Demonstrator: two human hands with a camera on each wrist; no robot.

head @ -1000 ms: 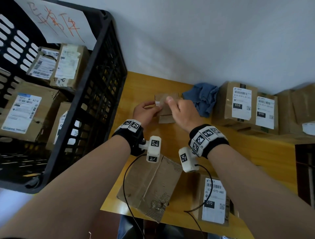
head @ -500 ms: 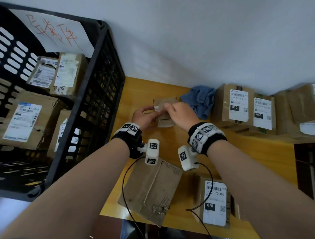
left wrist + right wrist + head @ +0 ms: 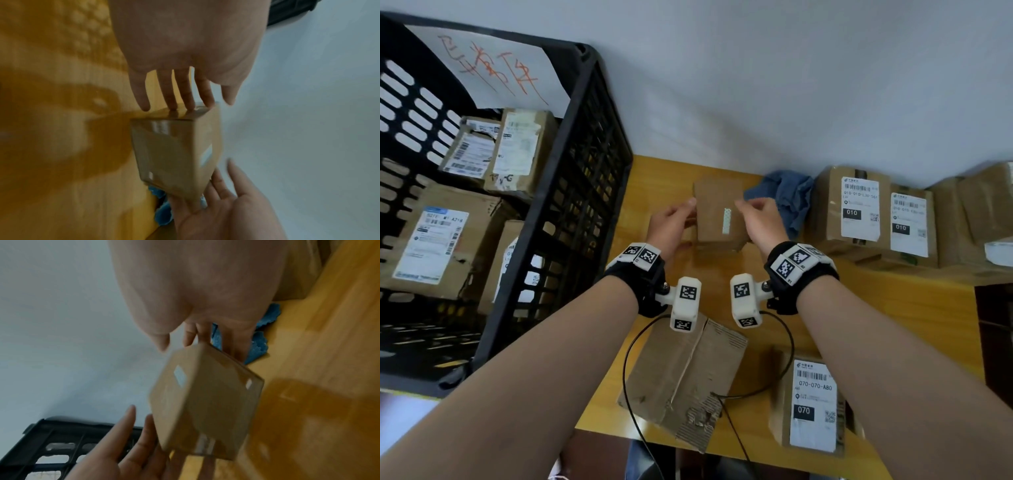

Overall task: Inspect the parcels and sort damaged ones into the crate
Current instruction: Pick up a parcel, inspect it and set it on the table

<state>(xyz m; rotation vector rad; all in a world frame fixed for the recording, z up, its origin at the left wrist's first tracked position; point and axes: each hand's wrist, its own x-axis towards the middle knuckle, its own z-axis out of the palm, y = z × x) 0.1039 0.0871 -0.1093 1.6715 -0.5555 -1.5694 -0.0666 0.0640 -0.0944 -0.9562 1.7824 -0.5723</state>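
Note:
A small brown cardboard parcel (image 3: 714, 212) with a short white tape strip is held up over the yellow table (image 3: 661, 178), tilted and blurred. My left hand (image 3: 674, 222) presses straight fingers (image 3: 174, 97) against its left end. My right hand (image 3: 760, 219) presses straight fingers (image 3: 190, 335) against its right end. The left wrist view shows the parcel (image 3: 174, 154) between both hands. In the right wrist view the parcel (image 3: 205, 402) hangs above its shadow. The black crate (image 3: 589, 178) stands at the left, with several labelled parcels (image 3: 431, 246) in it.
A blue cloth (image 3: 787, 195) lies just behind my right hand. Two parcels labelled 010 (image 3: 859, 209) stand at the back right. A torn carton (image 3: 685, 380) and a parcel labelled 070 (image 3: 811, 404) sit by the front edge. A paper sign (image 3: 493, 68) hangs on the crate.
My hands have spread from close together on the parcel to its two ends. The parcel has been turned, so a broad face with the white strip faces up.

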